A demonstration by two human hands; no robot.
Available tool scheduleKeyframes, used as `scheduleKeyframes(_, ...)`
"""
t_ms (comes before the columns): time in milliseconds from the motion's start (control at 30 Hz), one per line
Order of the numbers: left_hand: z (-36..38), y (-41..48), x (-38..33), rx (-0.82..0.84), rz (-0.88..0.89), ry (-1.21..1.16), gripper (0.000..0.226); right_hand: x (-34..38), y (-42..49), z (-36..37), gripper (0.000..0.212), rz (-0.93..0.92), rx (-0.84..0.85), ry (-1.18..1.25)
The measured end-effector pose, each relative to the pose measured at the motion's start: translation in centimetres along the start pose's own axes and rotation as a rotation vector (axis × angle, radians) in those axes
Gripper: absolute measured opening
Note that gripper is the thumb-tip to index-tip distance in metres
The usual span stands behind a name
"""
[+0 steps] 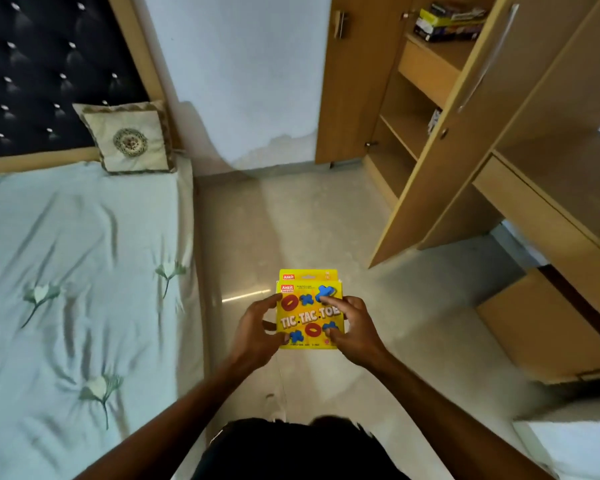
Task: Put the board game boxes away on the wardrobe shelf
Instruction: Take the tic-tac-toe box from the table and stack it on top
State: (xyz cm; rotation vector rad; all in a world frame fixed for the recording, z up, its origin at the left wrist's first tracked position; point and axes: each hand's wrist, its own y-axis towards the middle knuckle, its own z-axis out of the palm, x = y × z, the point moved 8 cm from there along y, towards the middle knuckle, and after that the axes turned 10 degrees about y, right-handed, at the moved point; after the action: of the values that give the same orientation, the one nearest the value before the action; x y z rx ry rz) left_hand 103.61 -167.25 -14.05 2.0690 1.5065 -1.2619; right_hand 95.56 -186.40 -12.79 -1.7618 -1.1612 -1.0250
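Left hand [257, 332] and right hand [355, 327] fingers clasp the Tic Tac Toe box [309, 315] between them; hold it level for the wardrobe shelf [442, 51] far beyond.

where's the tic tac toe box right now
Head view, low centre: the tic tac toe box is held between left hand and right hand above the floor, bed to its left, wardrobe ahead right.
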Motion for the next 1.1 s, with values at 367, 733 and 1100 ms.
scheduleKeyframes(367, -5.4, 27.3, -4.7, -0.014, -0.005, 0.009, 0.08, 2.1, 28.5, -4.2, 0.07, 0.014, -0.037, 0.048)
scheduleKeyframes(733, -7.5, 53.4, -13.7, -0.017, -0.01, -0.009, 0.079, 4.6, 54.6, -13.7, 0.066, -0.019, -0.066, 0.033)
scheduleKeyframes(1100, -5.6, 83.1, -24.4, 0.123, 0.125, 0.002, 0.081, 4.0, 79.0, -26.5, 0.062, 0.04, -0.276, 0.101)
